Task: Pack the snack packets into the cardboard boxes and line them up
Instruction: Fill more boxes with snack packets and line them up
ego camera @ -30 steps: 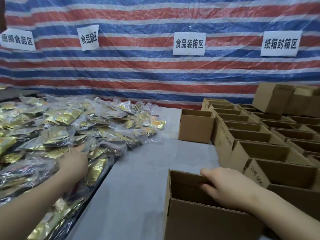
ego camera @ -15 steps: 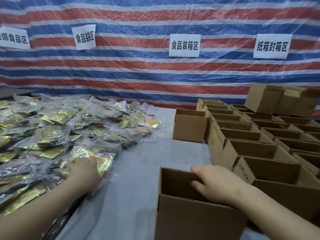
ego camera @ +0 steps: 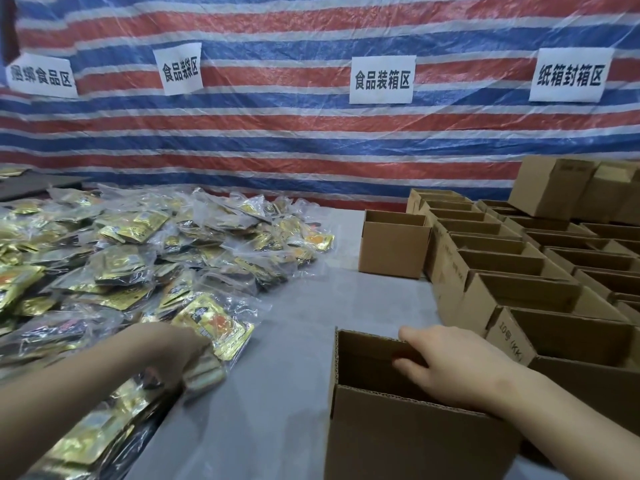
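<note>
A wide heap of snack packets (ego camera: 145, 251), gold packs in clear plastic bags, covers the left side of the grey table (ego camera: 298, 341). My left hand (ego camera: 173, 351) grips one bagged packet (ego camera: 214, 323) at the heap's near right edge, pulled partly off the pile. An open cardboard box (ego camera: 398, 431) stands in front of me. My right hand (ego camera: 450, 365) holds its far rim, fingers curled over the edge into the box. What lies inside the box is hidden.
Rows of open cardboard boxes (ego camera: 519, 265) fill the right side, with one separate open box (ego camera: 394, 244) standing left of them. Closed boxes (ego camera: 554, 188) are stacked at the back right. A striped tarpaulin (ego camera: 311, 133) with paper signs forms the back wall.
My left hand has moved from deeper in the heap toward the table's middle, dragging a bagged packet with it. My right hand stays on the box rim.
</note>
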A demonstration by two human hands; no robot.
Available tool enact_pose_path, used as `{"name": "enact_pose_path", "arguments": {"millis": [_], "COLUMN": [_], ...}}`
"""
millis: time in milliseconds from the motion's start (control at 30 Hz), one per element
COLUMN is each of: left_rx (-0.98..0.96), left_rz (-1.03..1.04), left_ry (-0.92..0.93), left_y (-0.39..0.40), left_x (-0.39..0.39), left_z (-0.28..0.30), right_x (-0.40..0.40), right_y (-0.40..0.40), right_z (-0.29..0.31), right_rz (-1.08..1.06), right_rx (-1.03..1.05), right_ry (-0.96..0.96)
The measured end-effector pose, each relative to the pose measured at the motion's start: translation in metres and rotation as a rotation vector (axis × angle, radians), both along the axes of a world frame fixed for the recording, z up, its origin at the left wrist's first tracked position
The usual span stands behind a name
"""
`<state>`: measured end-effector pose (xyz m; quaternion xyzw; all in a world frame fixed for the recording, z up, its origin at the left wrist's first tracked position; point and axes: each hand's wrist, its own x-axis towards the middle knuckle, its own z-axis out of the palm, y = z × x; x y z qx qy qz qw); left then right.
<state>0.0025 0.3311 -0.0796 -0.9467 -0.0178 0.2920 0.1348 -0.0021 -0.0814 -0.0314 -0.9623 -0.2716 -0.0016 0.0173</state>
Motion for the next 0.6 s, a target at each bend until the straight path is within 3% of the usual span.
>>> {"name": "enact_pose_path", "arguments": {"millis": [133, 300, 433, 600], "left_rx": [-0.053, -0.283, -0.191, -0.147], "left_rz": [-0.153, -0.054, -0.146, -0.032], "left_ry": [-0.217, -0.340, -0.649, -0.509], "left_y": [0.003, -0.001, -0.004, 0.003], "left_x": [0.009, 0.038, 0.072, 0.085], "left_z": [-0.002, -0.003, -0.021, -0.052], "right_x": [0.003, 0.020, 0.034, 0.043], "right_y": [0.009, 0.037, 0.062, 0.080], "right_z": [0.017, 0.035, 0.039, 0.032], "right_rz": [-0.092, -0.113, -0.094, -0.049], "right_rx": [0.002, 0.034, 0.137, 0.120], "right_ry": [0.197, 0.264, 0.272, 0.270]}}
